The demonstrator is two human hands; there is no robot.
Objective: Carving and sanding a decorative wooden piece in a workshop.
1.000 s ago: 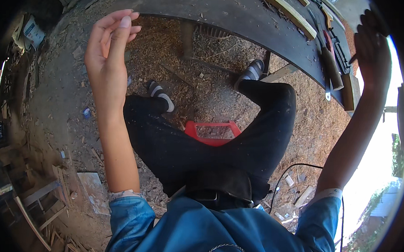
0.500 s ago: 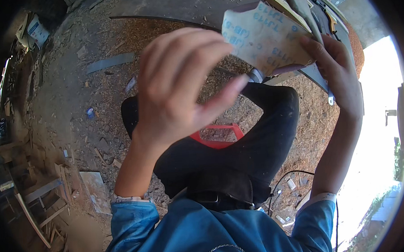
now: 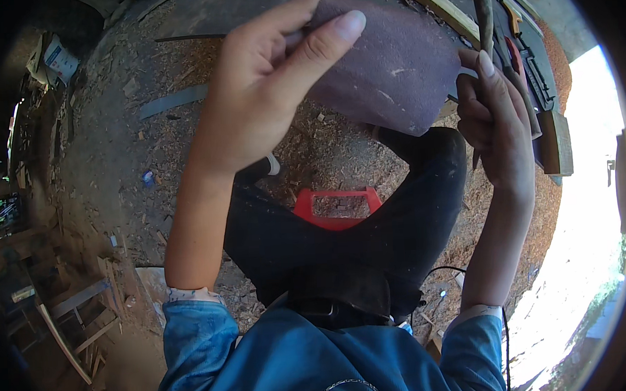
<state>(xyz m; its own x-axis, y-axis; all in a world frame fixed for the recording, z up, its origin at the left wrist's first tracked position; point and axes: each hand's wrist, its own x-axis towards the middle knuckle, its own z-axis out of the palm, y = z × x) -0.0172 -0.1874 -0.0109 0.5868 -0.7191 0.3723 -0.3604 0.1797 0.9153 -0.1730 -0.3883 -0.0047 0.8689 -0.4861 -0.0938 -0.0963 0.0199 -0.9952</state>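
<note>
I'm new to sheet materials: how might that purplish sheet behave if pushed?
The purplish sheet is probably bendy, as its lower edge looks bowed. It's likely light for its size, with hardly any thickness showing, and not very slippery, since its face looks grainy.

shavings-strewn floor — glaring daylight along the right
</note>
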